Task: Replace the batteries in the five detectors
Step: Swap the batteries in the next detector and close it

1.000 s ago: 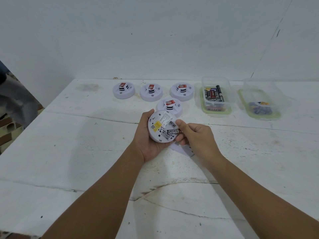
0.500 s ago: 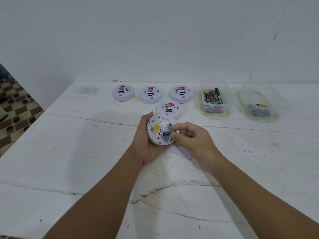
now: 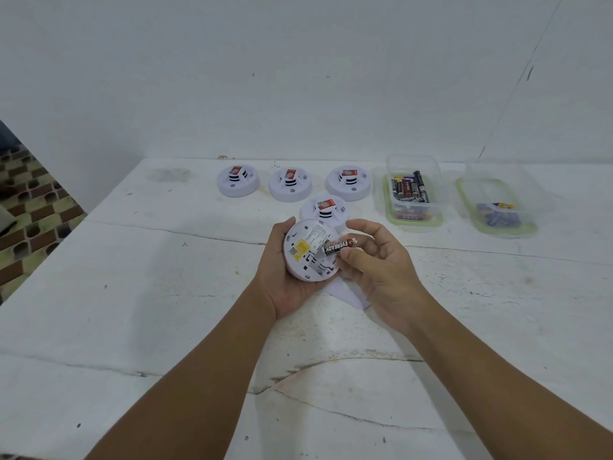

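On the white, cracked worktop (image 3: 166, 310) I see four white round detectors (image 3: 238, 180) standing face up with red stickers, and two clear tubs with batteries at the right. My left hand (image 3: 285, 280) grips the fifth detector (image 3: 306, 250) above the worktop, its back turned to me, with a yellow label and an open compartment. My right hand (image 3: 381, 263) pinches a black and red battery (image 3: 340, 246) lying at the compartment's edge.

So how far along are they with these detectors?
Nothing looks plainly finished. The left hand holds one detector back-up, and the right hand pinches a battery at its open slot. Four more detectors sit face-up on the table, seemingly untouched, beside a box of batteries.
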